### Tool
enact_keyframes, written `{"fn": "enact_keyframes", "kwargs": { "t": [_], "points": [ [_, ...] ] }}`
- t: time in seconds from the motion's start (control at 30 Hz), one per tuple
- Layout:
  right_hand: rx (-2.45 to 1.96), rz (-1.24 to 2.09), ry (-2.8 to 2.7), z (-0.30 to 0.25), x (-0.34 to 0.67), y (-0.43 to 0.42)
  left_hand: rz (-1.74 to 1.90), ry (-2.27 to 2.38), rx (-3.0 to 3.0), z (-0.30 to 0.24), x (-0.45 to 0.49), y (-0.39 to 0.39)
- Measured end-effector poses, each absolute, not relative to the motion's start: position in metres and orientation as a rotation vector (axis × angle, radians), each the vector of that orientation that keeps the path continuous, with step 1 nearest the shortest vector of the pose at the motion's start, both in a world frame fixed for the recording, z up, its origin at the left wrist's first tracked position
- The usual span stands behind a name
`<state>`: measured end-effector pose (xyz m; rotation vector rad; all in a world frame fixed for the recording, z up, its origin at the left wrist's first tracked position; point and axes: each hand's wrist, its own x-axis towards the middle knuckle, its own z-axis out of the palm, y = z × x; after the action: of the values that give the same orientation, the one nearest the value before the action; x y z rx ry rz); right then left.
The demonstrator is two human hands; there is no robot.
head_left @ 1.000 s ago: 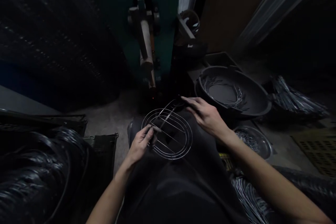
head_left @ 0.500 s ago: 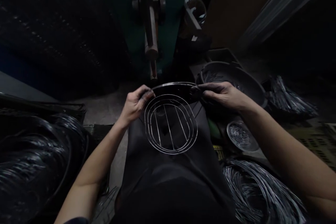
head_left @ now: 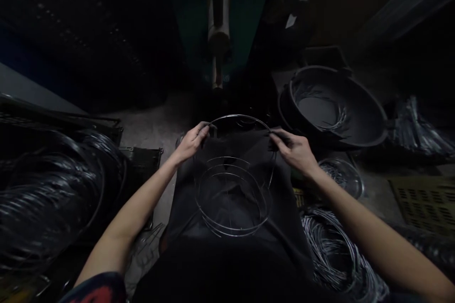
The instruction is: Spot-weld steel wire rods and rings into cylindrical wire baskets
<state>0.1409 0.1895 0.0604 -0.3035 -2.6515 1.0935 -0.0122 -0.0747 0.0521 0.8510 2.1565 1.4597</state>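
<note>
An oval wire basket frame made of several stacked bright rings hangs over my lap. Its top ring is pinched at the far side by my left hand and my right hand, one on each side. The lower rings sag toward me, spaced apart, over a dark apron. Each hand seems to hold a small dark piece against the ring, but the shadow hides its shape.
A black basin with loose wires stands at the right. A clear bowl of wire bits and a wire coil lie below it. Black coils fill the left. A machine column rises ahead.
The wire rings have spread from a flat stack into a deeper basket shape. Both hands now grip the far rim, my left hand having moved there from the frame's side. The view has tilted.
</note>
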Motion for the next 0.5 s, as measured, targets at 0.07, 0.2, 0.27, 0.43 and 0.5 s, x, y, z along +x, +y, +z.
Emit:
{"fn": "enact_keyframes", "kwargs": {
  "t": [0.07,0.2,0.27,0.43,0.5],
  "points": [
    [-0.248,1.113,-2.697,0.066,0.136,0.193,1.342,2.369,0.926,0.043,-0.010,-0.079],
    [0.001,0.967,-2.734,0.083,0.117,0.188,1.012,2.763,1.058,0.036,-0.008,-0.078],
    [0.064,0.740,-2.775,0.081,0.108,0.182,0.878,2.849,1.088,0.030,-0.008,-0.074],
    [-0.011,0.142,-2.923,0.059,0.091,0.172,0.668,2.912,0.952,0.008,-0.015,-0.066],
    [-0.024,0.000,-2.991,0.057,0.084,0.171,0.682,2.904,0.894,0.005,-0.020,-0.065]
  ]
}}
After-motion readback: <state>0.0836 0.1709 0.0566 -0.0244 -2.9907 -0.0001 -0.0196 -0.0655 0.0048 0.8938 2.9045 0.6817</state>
